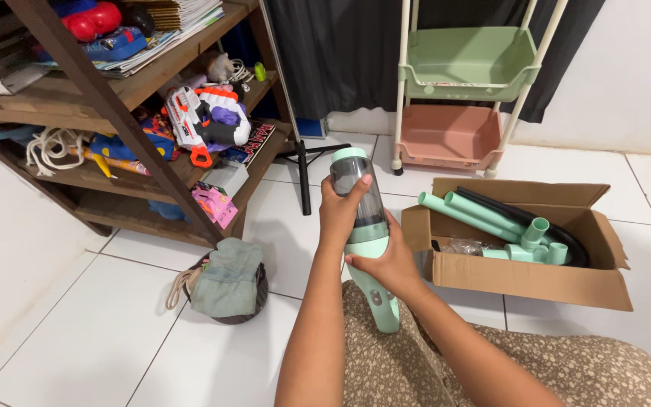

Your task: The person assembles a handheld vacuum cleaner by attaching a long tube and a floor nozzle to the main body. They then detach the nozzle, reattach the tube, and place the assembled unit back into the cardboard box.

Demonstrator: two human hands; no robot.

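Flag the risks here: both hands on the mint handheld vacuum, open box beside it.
1. The left hand wraps the clear dust cup and the right hand the handle; if the cup comes free suddenly, it could drop on the tile floor.
2. The vacuum is held in the air close to the cardboard box; a swing could knock the tubes inside.

cardboard box (525, 279) on tiled floor (77, 332) w/ green tubes (465, 215) + black hose (521, 215) | rolling cart (469, 83), green & pink trays, by wall | wooden shelf (152, 162) left, toy blaster (205, 117) on it | cloth bag (227, 283) near shelf
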